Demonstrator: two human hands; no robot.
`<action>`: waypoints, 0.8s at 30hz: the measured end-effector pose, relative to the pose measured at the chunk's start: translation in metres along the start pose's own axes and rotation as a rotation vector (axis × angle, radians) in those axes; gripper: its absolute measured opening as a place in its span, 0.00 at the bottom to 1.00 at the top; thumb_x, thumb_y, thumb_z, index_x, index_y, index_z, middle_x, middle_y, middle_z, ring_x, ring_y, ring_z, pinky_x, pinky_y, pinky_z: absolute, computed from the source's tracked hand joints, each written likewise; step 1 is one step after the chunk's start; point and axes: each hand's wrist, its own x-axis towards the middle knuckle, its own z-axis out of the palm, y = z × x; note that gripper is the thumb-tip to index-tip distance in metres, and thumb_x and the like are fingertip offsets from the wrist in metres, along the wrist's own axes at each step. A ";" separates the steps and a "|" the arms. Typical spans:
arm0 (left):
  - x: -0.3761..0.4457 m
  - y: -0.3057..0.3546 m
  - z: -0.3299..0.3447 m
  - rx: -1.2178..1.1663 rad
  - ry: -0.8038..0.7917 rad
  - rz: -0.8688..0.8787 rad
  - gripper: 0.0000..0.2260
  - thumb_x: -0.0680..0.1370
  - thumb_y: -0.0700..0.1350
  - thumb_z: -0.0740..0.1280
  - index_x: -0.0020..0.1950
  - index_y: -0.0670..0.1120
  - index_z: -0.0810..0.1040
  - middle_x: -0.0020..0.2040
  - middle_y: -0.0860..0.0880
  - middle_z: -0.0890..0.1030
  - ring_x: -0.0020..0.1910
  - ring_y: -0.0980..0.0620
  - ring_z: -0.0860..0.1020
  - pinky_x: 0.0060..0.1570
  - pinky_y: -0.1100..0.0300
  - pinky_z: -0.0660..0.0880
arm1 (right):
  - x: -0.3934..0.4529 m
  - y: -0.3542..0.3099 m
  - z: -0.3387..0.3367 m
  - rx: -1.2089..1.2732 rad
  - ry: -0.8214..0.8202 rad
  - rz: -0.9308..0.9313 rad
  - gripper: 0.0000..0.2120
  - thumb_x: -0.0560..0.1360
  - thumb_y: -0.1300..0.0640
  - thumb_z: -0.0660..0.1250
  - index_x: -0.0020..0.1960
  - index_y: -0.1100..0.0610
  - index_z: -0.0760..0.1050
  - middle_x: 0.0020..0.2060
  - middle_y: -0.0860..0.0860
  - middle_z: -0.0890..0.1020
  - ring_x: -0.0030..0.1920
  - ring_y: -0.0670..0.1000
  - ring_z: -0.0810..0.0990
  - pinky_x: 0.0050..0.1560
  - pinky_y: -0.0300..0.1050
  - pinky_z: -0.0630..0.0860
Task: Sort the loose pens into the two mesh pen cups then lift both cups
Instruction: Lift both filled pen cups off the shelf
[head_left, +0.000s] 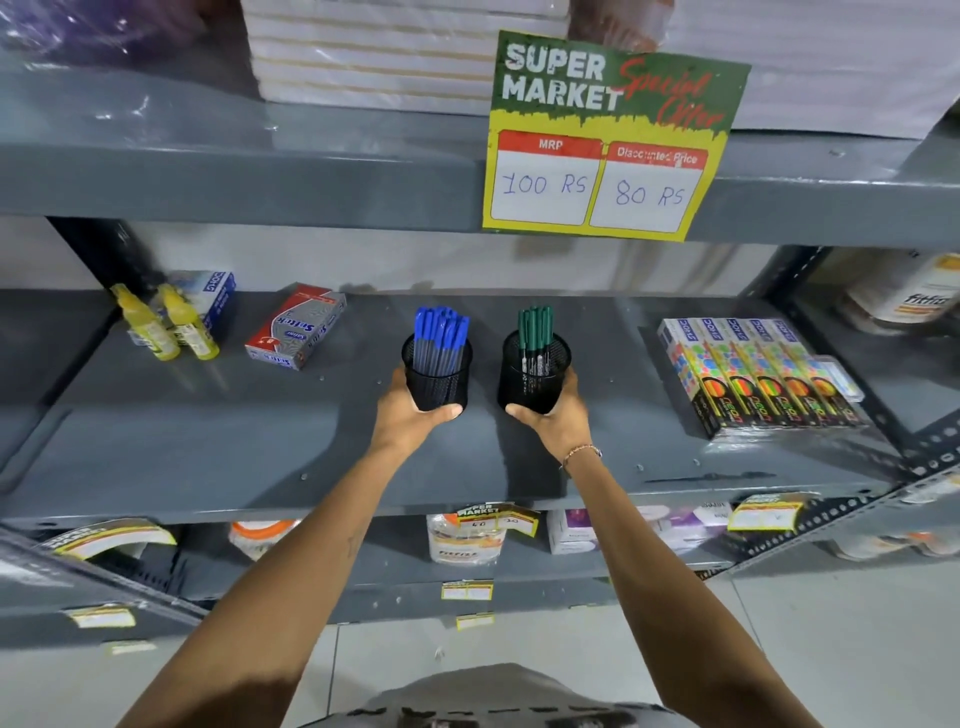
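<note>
Two black mesh pen cups stand side by side over the grey shelf (260, 441). The left cup (439, 376) is full of blue-capped pens (440, 332). The right cup (535, 376) holds green-capped pens (536, 327). My left hand (410, 415) wraps the left cup from below and the side, thumb across its base. My right hand (558, 415) grips the right cup the same way. I cannot tell whether the cups touch the shelf. No loose pens show on the shelf.
On the shelf to the left lie a red and grey pen box (296, 327) and two yellow bottles (166, 325). A row of colourful boxes (758, 374) sits at the right. A price sign (608, 140) hangs from the shelf above.
</note>
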 end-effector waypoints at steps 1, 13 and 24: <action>-0.003 -0.001 0.000 -0.005 -0.003 -0.002 0.34 0.62 0.48 0.79 0.64 0.49 0.68 0.53 0.56 0.75 0.52 0.55 0.74 0.50 0.61 0.70 | -0.005 0.002 -0.003 -0.010 0.005 -0.005 0.44 0.62 0.54 0.80 0.70 0.55 0.60 0.62 0.52 0.77 0.62 0.55 0.76 0.56 0.39 0.69; -0.072 -0.011 -0.005 -0.031 -0.098 -0.012 0.34 0.62 0.49 0.79 0.64 0.52 0.67 0.55 0.56 0.78 0.53 0.57 0.76 0.49 0.68 0.71 | -0.072 0.020 -0.027 -0.019 -0.003 -0.007 0.41 0.60 0.50 0.80 0.67 0.52 0.63 0.60 0.50 0.78 0.57 0.50 0.76 0.58 0.43 0.73; -0.090 -0.008 -0.006 -0.014 -0.129 0.007 0.35 0.65 0.47 0.78 0.67 0.49 0.65 0.62 0.49 0.77 0.60 0.50 0.75 0.52 0.61 0.71 | -0.098 0.010 -0.033 -0.061 -0.017 0.011 0.42 0.62 0.50 0.79 0.69 0.53 0.60 0.62 0.52 0.77 0.60 0.54 0.76 0.58 0.44 0.73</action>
